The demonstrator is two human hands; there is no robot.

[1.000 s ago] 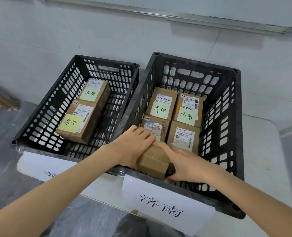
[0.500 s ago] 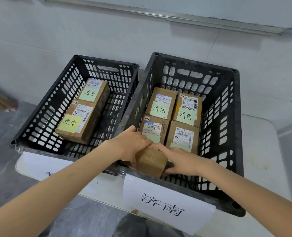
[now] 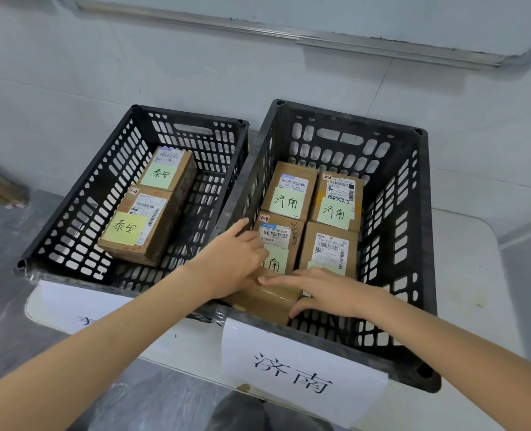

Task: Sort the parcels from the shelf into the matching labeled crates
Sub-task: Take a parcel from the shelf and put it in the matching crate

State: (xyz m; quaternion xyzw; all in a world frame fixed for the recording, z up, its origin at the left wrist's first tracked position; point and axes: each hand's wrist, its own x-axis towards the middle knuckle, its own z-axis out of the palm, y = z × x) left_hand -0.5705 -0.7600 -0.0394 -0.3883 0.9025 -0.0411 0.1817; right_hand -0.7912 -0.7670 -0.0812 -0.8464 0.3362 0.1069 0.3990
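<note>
Parcel (image 3: 267, 298): small taped cardboard box in the near left corner of the right crate (image 3: 426, 275), against its near wall. Long axis runs left-right, plain taped face up.

Left hand (image 3: 233, 262) cups its left end with fingers bent. Right hand (image 3: 329, 290) lays its fingers on top, thumb on the near side.

Judged light and stiff, with slick tape; best held by its ends.

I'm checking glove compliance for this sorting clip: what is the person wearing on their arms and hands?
Nothing visible. Left forearm and right forearm are bare to the frame edge, no sleeves. Left hand and right hand show no gloves, rings, watch or wristbands.
</note>
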